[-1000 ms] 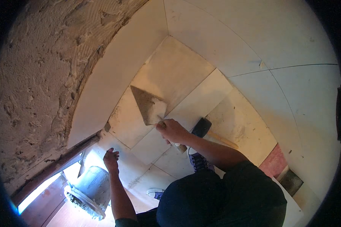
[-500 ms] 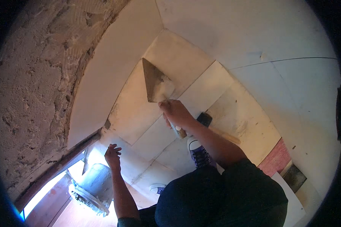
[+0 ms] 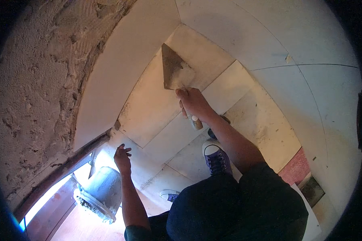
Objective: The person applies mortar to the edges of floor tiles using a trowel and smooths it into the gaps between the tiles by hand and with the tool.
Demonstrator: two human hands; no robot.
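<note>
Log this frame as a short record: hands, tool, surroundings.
Right hand: grips a grey triangular metal trowel by its handle
Left hand: loosely open, appears empty
Trowel blade: above or on pale rectangular floor tiles; contact unclear
Near left hand: crusted round grey bucket
Left side: rough brown wall
Footwear: purple lace-up shoes

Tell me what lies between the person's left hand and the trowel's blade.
In the head view, pale floor tiles lie between the left hand and the trowel blade.
</note>
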